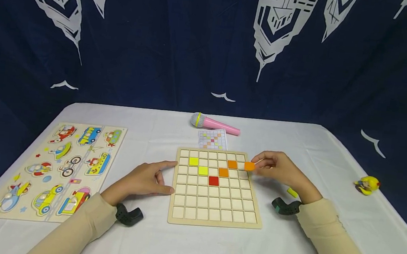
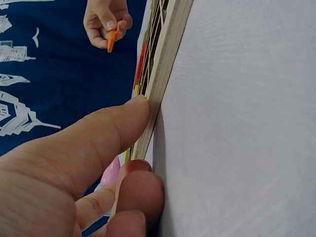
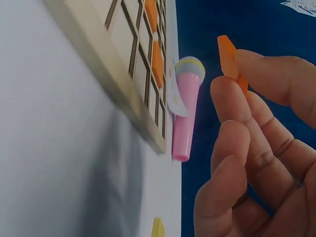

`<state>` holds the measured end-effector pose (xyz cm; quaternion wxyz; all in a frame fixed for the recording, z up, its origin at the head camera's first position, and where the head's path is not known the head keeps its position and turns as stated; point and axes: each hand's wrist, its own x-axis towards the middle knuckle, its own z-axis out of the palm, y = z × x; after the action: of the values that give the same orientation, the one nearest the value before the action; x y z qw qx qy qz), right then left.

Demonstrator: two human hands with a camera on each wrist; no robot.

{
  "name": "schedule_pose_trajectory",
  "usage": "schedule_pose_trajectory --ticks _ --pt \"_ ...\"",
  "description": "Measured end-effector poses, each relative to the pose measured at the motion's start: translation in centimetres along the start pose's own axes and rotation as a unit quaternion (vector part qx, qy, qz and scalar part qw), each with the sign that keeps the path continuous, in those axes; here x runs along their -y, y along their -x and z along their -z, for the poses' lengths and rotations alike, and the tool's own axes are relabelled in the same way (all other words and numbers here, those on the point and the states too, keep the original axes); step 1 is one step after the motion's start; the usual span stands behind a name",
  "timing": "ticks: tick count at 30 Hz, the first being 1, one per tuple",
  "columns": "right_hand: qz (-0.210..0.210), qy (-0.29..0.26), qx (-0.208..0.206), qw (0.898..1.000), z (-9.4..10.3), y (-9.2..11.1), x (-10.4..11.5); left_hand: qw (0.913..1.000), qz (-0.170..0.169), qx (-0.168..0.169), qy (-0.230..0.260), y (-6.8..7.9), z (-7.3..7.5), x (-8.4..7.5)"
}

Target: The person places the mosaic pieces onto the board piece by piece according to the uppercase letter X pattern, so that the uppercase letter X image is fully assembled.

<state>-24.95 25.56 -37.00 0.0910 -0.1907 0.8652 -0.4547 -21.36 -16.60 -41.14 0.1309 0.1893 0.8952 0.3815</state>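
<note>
A wooden grid board [image 1: 198, 202] lies flat on the table, with two yellow tiles [image 1: 203, 170], one red tile [image 1: 213, 181] and two orange tiles [image 1: 223, 172] in its cells. Between thumb and fingertips, my right hand [image 1: 278, 167] pinches another orange tile [image 1: 249, 166] above the board's upper right corner; the right wrist view shows this orange tile [image 3: 227, 57] raised off the board. My left hand [image 1: 146, 178] touches the board's left edge with thumb and fingertips, the fingers fairly straight. In the left wrist view, the thumb rests against the wooden side [image 2: 163, 64].
Behind the board lie a small printed pattern card [image 1: 212, 138] and a pink toy microphone [image 1: 222, 126]. A vehicle picture puzzle [image 1: 53, 168] covers the left side. One yellow tile [image 1: 292, 192] lies near my right wrist. A yellow toy figure [image 1: 367, 185] sits by the right edge.
</note>
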Motion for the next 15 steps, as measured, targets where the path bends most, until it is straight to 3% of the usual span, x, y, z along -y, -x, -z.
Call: schedule_pose_trajectory --ticks 5,15 --pt "-0.003 -0.040 0.011 0.999 -0.9 -0.1 0.7 1.0000 0.001 0.000 -0.001 0.0 0.1 0.0" --pt "0.008 -0.058 0.047 0.997 -2.6 -0.3 2.0 1.0000 0.006 0.003 0.005 0.0 -0.1 0.1"
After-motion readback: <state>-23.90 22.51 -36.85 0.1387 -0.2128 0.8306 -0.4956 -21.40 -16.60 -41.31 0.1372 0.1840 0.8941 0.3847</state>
